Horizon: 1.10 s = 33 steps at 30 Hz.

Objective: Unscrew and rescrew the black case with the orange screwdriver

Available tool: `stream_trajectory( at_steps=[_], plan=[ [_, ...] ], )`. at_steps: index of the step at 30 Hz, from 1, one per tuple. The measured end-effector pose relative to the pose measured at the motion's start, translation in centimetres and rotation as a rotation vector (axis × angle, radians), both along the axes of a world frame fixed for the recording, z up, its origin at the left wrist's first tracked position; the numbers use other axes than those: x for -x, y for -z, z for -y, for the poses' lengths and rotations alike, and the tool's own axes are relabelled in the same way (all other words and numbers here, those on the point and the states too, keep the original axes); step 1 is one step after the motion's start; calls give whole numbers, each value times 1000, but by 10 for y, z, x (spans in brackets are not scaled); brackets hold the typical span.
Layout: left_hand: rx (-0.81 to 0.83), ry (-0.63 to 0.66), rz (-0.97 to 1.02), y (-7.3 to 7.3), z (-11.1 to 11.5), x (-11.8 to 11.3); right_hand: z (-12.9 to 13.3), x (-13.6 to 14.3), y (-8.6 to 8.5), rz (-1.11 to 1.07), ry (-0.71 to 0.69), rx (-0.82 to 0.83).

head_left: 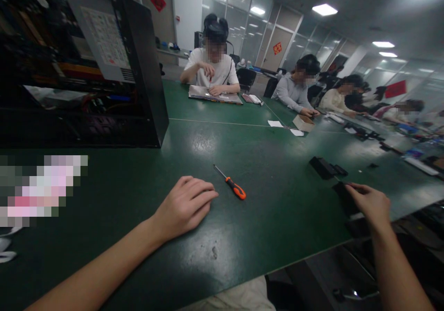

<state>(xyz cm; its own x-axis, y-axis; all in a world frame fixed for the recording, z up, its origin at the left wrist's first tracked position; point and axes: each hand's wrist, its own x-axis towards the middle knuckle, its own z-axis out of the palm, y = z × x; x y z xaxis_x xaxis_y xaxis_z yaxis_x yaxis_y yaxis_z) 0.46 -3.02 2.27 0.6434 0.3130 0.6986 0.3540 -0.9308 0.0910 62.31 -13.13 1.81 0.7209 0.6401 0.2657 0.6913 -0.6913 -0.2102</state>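
My left hand (187,203) rests palm down on the green table (263,228), its fingers loosely bent and holding nothing. Just beyond its fingertips lies a screwdriver (237,189) with an orange and black handle, its metal tip pointing away and to the left. At the right edge of the table, my right hand (373,204) pinches a dark, flat object (347,200) between thumb and fingers. What that object is cannot be made out. Slightly beyond it lie a black block-shaped item (322,167) and a smaller black piece (340,169).
An open black computer case (145,66) stands at the back left. Across the table a person (222,66) works on a flat metal panel (215,94). Papers (275,124) and a small open box (303,123) lie farther right, near other seated people.
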Motion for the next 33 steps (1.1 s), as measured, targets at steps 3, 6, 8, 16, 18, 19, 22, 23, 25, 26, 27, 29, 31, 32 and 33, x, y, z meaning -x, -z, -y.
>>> stream_trajectory(
  at_steps=[3, 6, 8, 16, 18, 19, 22, 23, 25, 26, 27, 29, 31, 32, 33],
  plan=[
    [1, 1, -6, 0, 0, 0, -1, 2, -5, -5, 14, 26],
    [8, 8, -11, 0, 1, 1, -2, 5, -8, -4, 1, 47],
    [11, 13, -15, 1, 1, 1, -5, 5, -10, -1, -11, 56],
    [30, 9, -15, 2, -1, 1, -23, -1, -18, -17, -63, 171],
    [33, 8, -15, 2, -2, 1, -26, -2, -17, -15, -56, 199],
    [34, 10, -16, 3, -2, 1, -26, -3, -16, -12, -57, 202],
    [40, 21, -24, 3, -2, 1, -27, -4, -9, 1, -61, 188],
    [43, 28, -26, 3, -2, 1, -27, -4, -7, 2, -64, 183],
    [45, 39, -30, 3, -1, 1, -28, -6, -3, 0, -70, 178],
    [43, 43, -31, 3, -1, 1, -28, -6, -2, -4, -72, 177],
    [39, 46, -32, 3, 0, 1, -29, -7, -2, -9, -73, 178],
    [34, 56, -37, 3, 1, 1, -32, -8, -1, -24, -60, 183],
    [30, 71, -44, 3, 1, 0, -36, -9, -1, -45, -37, 193],
    [26, 79, -47, 3, 2, 0, -38, -9, -1, -57, -28, 199],
    [23, 84, -50, 3, 2, 0, -39, -10, -2, -69, -22, 205]
  ],
)
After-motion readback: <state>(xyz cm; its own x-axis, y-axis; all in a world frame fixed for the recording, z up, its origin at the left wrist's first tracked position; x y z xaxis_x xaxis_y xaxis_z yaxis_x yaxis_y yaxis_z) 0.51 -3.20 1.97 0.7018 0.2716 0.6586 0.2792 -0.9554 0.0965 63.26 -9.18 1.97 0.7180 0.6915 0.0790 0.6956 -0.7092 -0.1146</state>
